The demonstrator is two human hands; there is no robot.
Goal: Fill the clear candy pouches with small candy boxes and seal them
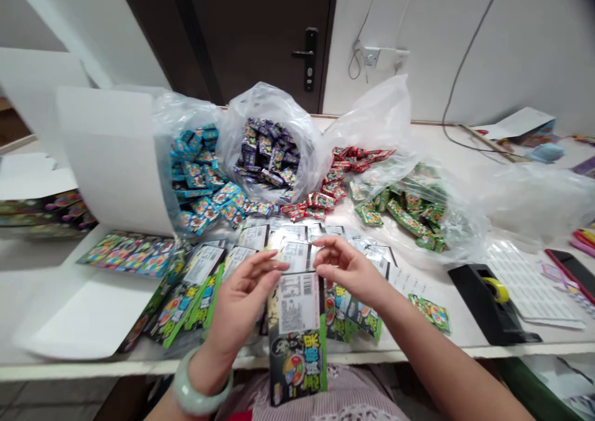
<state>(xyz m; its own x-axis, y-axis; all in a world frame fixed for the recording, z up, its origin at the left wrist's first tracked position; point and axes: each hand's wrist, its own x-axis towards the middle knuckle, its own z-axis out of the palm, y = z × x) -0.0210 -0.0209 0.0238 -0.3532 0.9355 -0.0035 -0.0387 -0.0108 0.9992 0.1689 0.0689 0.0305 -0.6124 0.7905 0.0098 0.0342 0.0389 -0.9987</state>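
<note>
Head view: the left hand and right hand curl inward, fingertips pinching the top of a glossy card strip that juts past the table's front edge, its paper label uppermost. Crinkled plastic bags of foil packets sit near the back edge.

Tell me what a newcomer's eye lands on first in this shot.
At the far side, clear plastic bags spill heaps of blue packets, purple packets, red packets and green packets. In the centre foreground, the left hand and right hand are at a black-and-green card with a white label.
</note>
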